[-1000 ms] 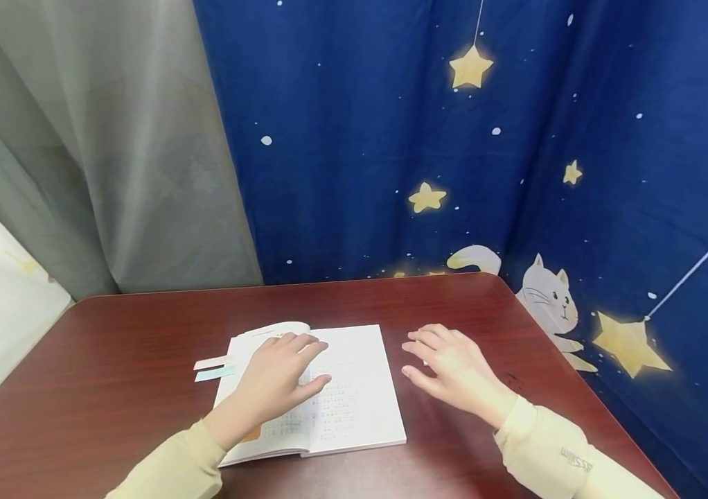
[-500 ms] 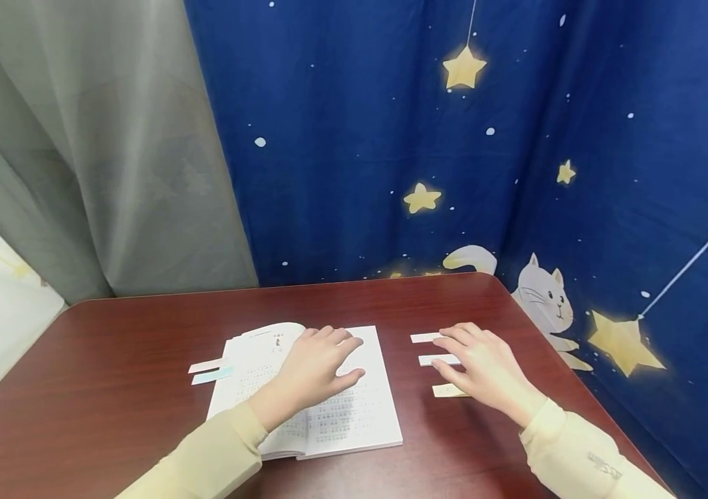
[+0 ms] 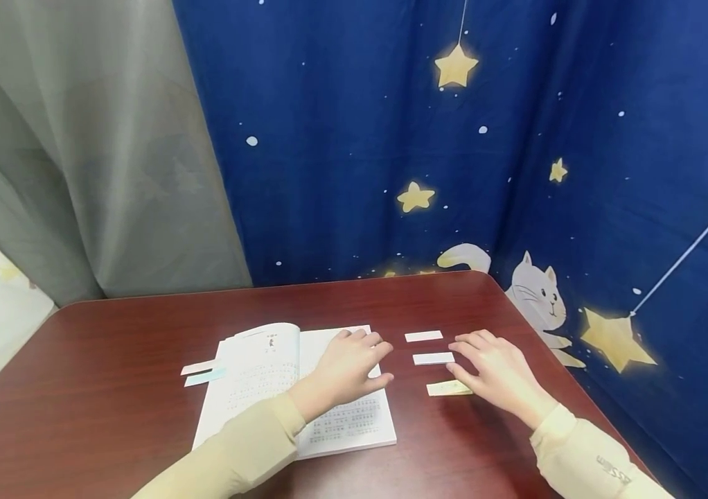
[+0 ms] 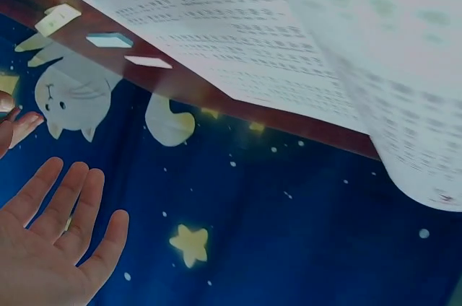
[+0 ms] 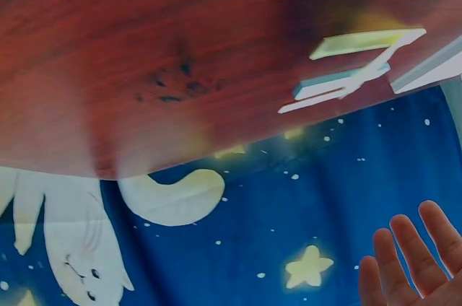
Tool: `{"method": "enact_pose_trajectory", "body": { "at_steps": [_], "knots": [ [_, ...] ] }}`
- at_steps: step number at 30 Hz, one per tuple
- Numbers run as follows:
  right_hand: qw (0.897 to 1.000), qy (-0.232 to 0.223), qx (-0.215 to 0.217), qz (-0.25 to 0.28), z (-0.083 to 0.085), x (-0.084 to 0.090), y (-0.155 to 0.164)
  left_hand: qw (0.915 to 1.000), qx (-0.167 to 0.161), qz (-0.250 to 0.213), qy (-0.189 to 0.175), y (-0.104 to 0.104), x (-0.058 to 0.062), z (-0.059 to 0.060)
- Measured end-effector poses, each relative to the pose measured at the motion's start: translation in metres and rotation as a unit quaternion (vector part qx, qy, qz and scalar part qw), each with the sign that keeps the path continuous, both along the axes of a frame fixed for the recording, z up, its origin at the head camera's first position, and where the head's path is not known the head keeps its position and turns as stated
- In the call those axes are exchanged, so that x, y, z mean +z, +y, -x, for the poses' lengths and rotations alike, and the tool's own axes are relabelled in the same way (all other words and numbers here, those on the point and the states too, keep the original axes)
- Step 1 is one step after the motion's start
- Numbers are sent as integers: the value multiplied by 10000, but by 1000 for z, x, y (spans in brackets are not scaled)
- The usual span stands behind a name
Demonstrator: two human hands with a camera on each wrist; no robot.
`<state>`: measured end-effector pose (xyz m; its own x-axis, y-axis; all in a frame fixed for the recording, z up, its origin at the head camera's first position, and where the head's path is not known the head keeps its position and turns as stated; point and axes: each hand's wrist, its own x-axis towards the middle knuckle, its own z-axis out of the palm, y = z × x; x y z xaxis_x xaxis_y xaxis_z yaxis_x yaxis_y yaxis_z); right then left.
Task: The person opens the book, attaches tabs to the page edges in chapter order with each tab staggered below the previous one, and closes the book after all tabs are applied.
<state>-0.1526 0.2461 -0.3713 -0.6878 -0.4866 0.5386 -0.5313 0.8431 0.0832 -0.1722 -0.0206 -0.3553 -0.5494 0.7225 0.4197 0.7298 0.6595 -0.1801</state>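
resting flat on the right-hand page, your left hand (image 3: pixel 348 367) pins the open book (image 3: pixel 267 388) to the tabletop (image 3: pixel 111 416), its grip apart with fingers straight. your right hand (image 3: pixel 497 371) hovers with grip apart and fingers spread beside three paper strips: a white strip (image 3: pixel 424 336) farthest from you, a second white strip (image 3: pixel 434 358) in the middle, and a yellow strip (image 3: pixel 447 388) nearest, at your fingertips. none is picked up yet, so i judge most of the work remains. two more strips (image 3: pixel 202 372) lie just beside the book's left edge.
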Motion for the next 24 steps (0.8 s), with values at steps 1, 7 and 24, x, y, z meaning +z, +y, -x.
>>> {"method": "enact_pose_trajectory", "body": {
  "at_steps": [1, 7, 24],
  "knots": [
    [10000, -29, -10, 8, 0, -1, 1, 10000, -14, 49, 41, 3, -2, 0],
    [9998, -165, -111, -29, 0, -11, 10, 9996, -83, 215, 157, 23, -11, 3],
    [9966, -743, 31, -353, 4, -43, 24, 9933, 213, 955, -611, 77, -40, 8]
  ]
}}
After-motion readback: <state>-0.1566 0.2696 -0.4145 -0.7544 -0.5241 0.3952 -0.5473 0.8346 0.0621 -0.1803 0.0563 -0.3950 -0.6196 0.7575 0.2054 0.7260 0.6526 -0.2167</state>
